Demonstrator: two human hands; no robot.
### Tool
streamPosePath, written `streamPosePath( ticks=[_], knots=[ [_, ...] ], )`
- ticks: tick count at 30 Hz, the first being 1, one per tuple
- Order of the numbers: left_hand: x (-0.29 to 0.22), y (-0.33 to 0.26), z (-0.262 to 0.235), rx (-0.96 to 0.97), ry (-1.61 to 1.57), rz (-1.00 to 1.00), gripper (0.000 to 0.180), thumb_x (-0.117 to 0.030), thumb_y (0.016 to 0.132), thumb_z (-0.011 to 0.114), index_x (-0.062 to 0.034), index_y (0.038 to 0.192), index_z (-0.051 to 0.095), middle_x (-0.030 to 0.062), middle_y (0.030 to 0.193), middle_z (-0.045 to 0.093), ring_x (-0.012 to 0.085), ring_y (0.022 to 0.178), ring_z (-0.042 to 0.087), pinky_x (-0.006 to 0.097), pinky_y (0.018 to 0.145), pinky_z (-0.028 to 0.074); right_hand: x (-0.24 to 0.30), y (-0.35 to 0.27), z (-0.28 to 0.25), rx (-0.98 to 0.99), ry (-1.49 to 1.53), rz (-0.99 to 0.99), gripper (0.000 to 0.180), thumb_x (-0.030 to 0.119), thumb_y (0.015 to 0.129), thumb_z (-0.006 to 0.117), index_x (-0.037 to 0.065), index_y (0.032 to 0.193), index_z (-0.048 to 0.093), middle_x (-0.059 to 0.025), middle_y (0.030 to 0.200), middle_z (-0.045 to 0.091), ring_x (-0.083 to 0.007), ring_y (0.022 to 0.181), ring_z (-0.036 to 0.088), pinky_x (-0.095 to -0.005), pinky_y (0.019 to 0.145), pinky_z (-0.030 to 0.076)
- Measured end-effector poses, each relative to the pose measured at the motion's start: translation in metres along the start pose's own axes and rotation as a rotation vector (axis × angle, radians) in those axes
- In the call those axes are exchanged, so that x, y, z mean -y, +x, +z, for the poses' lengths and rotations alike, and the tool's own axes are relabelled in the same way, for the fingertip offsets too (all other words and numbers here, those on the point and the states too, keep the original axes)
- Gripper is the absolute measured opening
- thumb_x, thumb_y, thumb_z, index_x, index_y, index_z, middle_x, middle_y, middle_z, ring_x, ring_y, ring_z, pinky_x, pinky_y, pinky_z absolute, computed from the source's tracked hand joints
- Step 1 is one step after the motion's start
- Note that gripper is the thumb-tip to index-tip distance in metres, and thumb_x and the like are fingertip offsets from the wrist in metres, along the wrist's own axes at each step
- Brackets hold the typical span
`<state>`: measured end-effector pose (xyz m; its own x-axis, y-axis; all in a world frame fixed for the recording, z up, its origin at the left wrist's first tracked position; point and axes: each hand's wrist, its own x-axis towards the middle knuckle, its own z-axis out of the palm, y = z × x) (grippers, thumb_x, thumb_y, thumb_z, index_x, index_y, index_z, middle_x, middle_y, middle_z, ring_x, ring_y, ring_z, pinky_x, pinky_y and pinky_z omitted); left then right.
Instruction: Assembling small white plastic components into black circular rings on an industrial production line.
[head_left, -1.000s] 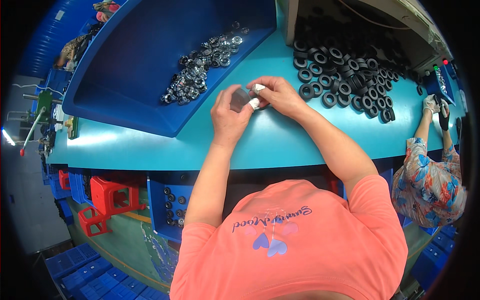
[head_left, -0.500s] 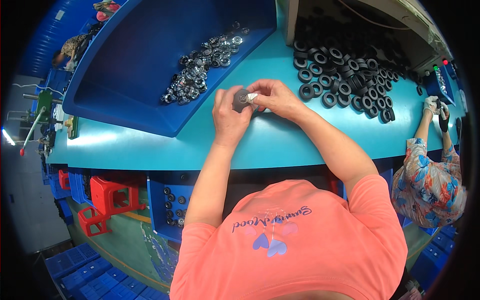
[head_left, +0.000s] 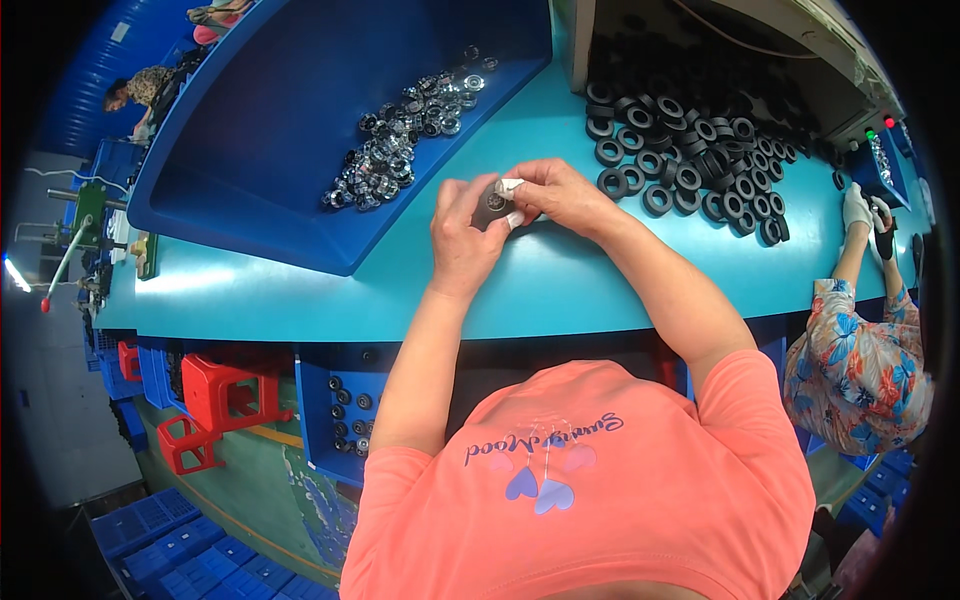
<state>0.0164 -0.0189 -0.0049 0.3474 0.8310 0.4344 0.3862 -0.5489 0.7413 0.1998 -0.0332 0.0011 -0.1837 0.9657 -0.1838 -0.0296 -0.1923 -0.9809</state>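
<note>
A: Head view: what do the hands hold?

B: The left hand (head_left: 462, 240) and right hand (head_left: 560, 195) meet over the teal tabletop (head_left: 560, 285), both pinched on one small black rubber ring (head_left: 493, 207); white tape wraps the right fingertips (head_left: 510, 186).

A: Around them?

B: A pile of loose black rubber rings (head_left: 690, 150) lies to the right; a big blue plastic tray (head_left: 300, 150) of shiny metal rings (head_left: 400, 140) sits to the left.

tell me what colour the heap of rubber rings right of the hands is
Black, clearest in the head view.
</note>
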Motion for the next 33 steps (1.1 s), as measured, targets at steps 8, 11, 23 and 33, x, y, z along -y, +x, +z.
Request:
streamPosePath(
  ticks=[8, 11, 23, 33],
  knots=[
    [0.001, 0.0, -0.001, 0.024, -0.007, -0.011, 0.047, -0.004, 0.067, 0.084, -0.0097, 0.112, 0.071, 0.0043, 0.095, 0.058, 0.0171, 0.079, 0.06, 0.03, 0.066, 0.052, 0.001, -0.003, 0.005, -0.025, -0.057, 0.0, 0.028, 0.025, 0.097, 0.06, -0.001, 0.101, 0.07, -0.0046, 0.08, 0.068, -0.0118, 0.074, 0.063, -0.0266, 0.07, 0.052],
    [0.002, -0.002, -0.001, 0.03, 0.0, -0.02, 0.047, -0.004, 0.067, 0.085, -0.0086, 0.111, 0.071, 0.0036, 0.094, 0.058, 0.0155, 0.075, 0.058, 0.029, 0.065, 0.05, 0.008, -0.004, 0.001, 0.01, -0.039, 0.046, 0.028, 0.024, 0.097, 0.06, -0.002, 0.101, 0.069, -0.0043, 0.083, 0.067, -0.012, 0.076, 0.063, -0.0269, 0.07, 0.052],
    [-0.003, -0.004, -0.002, 0.018, -0.107, 0.004, 0.052, -0.005, 0.068, 0.085, -0.007, 0.118, 0.069, 0.0034, 0.099, 0.058, 0.0145, 0.084, 0.061, 0.027, 0.07, 0.053, -0.007, -0.001, 0.001, 0.059, 0.139, 0.009, 0.035, 0.034, 0.098, 0.064, -0.001, 0.101, 0.069, -0.0051, 0.085, 0.068, -0.0109, 0.076, 0.062, -0.0266, 0.069, 0.052],
    [-0.002, -0.004, -0.002, 0.101, -0.235, -0.115, 0.049, -0.004, 0.076, 0.083, -0.0043, 0.122, 0.067, 0.0016, 0.106, 0.057, 0.0133, 0.099, 0.064, 0.027, 0.082, 0.057, -0.006, 0.0, -0.005, 0.065, 0.206, 0.06, 0.035, 0.033, 0.099, 0.063, -0.001, 0.104, 0.068, -0.0059, 0.087, 0.069, -0.0116, 0.078, 0.064, -0.0243, 0.069, 0.054]
  ],
)
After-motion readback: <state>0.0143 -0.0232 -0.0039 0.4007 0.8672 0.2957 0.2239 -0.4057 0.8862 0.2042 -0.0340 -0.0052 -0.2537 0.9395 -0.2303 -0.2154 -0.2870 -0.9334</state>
